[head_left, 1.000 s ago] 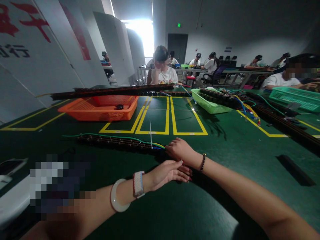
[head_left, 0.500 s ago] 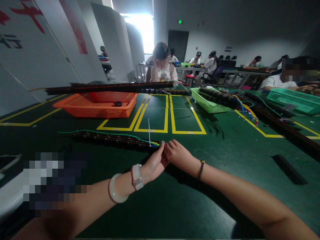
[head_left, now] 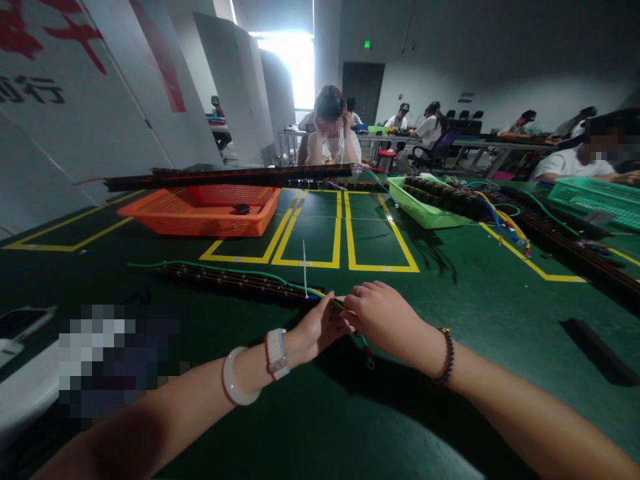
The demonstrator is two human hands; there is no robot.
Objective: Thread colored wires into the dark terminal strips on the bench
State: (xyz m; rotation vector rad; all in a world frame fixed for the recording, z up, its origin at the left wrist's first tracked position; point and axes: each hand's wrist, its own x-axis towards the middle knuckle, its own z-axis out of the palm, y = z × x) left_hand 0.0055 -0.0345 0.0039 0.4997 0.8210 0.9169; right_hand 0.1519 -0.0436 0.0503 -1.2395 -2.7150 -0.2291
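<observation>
A long black strip [head_left: 235, 283] with small metal points lies across the table in front of me. A green wire [head_left: 200, 267] runs along its top. At its right end, my left hand [head_left: 316, 332] is closed on a bundle of coloured wires [head_left: 339, 305]. My right hand [head_left: 387, 310], touching it, has its fingers wrapped round the same bundle just to the right. A red-sleeved ring terminal [head_left: 370, 362] hangs below the right hand on a green wire. A thin white cable tie [head_left: 305, 267] stands upright near the strip's right end. My fingertips are partly hidden.
Behind the strip stand an orange basket [head_left: 200, 223] and a light green basket [head_left: 430, 217] with wired black strips on it. A black bar [head_left: 597, 353] lies at right, a teal basket [head_left: 600, 200] beyond. A person [head_left: 330, 137] sits opposite.
My right hand has shifted right and slightly down along the wires, opening a small gap where they show. The ring terminal has come into view below it. The camera view has turned slightly left.
</observation>
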